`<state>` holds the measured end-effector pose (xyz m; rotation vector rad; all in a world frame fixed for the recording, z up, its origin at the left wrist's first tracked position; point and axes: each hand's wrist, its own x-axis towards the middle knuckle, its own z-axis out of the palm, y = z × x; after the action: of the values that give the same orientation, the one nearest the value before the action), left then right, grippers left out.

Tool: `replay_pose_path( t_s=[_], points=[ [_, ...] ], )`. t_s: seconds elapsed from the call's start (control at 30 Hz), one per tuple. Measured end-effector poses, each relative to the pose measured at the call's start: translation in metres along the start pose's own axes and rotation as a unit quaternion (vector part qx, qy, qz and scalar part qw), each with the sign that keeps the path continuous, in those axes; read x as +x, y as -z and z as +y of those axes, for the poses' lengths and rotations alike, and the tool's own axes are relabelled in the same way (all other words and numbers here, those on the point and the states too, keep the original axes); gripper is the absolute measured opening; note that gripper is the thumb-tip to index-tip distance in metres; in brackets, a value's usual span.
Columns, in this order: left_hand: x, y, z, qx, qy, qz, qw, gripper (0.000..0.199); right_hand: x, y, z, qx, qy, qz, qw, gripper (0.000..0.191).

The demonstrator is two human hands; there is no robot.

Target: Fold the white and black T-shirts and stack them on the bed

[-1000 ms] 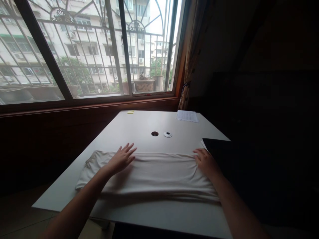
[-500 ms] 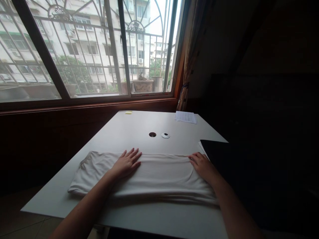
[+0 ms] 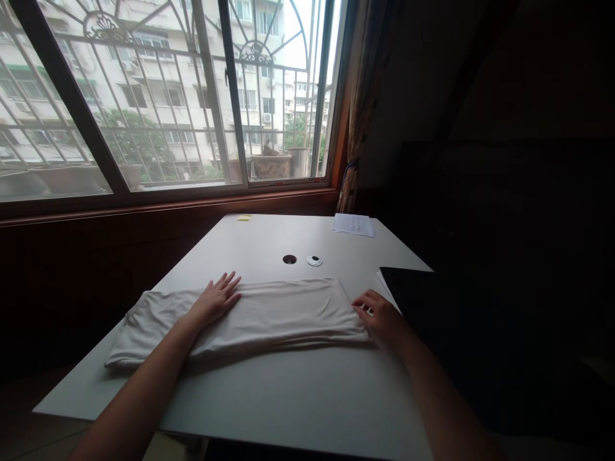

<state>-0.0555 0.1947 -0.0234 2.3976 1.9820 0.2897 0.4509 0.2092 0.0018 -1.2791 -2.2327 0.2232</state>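
A long folded white cloth (image 3: pixel 283 314) lies across the white table (image 3: pixel 298 397), with wrinkles at its left end and along its near edge. My left hand (image 3: pixel 216 301) rests flat on the cloth left of its middle, fingers spread and holding nothing. At the cloth's right end is my right hand (image 3: pixel 379 317), its fingers bent with thumb and fingertips near each other beside the edge. Whether any fabric is between those fingertips is too small to tell.
Behind the cloth are a round hole (image 3: pixel 289 259) and a white round cap (image 3: pixel 314 260). Papers (image 3: pixel 354 225) and a yellow note (image 3: pixel 244 218) lie at the far edge. A dark flat object (image 3: pixel 408 288) is at the right, and a window stands beyond the table.
My left hand and the cloth have shifted left. The cloth's right end has moved away from me and left. My right hand is now at its edge with fingers more bent.
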Motion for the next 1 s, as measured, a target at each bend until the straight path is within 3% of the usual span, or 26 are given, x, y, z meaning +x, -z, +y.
replay_pose_path(
  t_s=[0.1,0.2,0.23,0.33,0.47,0.67,0.8,1.0],
  points=[
    [-0.007,0.005,-0.007,-0.002,-0.04,0.083,0.996,0.054,-0.002,0.01,-0.006,0.043,-0.018,-0.043,0.998,0.021],
    [-0.021,0.017,0.009,-0.037,-0.117,0.143,0.982,0.035,-0.005,0.018,-0.015,0.101,-0.016,-0.095,0.99,0.016],
    [-0.028,0.023,0.019,-0.056,-0.142,0.14,0.978,0.028,-0.006,0.019,-0.019,0.12,-0.014,-0.119,0.985,0.016],
    [-0.054,0.04,0.053,-0.106,-0.194,0.06,0.973,0.015,-0.007,0.018,-0.031,0.145,-0.005,-0.185,0.972,0.017],
    [-0.085,0.047,0.082,-0.133,-0.199,-0.016,0.971,0.012,-0.008,0.015,-0.038,0.105,-0.001,-0.195,0.975,0.006],
    [-0.101,0.031,0.074,-0.149,-0.192,0.009,0.97,0.003,-0.009,0.022,-0.037,0.086,0.001,-0.191,0.978,0.007],
    [-0.102,0.023,0.066,-0.162,-0.204,0.028,0.965,0.011,-0.009,0.024,-0.032,0.072,-0.002,-0.19,0.979,0.013],
    [-0.106,0.028,0.072,-0.181,-0.202,0.03,0.962,0.008,-0.01,0.024,-0.026,0.05,-0.014,-0.208,0.977,0.025]
  ],
)
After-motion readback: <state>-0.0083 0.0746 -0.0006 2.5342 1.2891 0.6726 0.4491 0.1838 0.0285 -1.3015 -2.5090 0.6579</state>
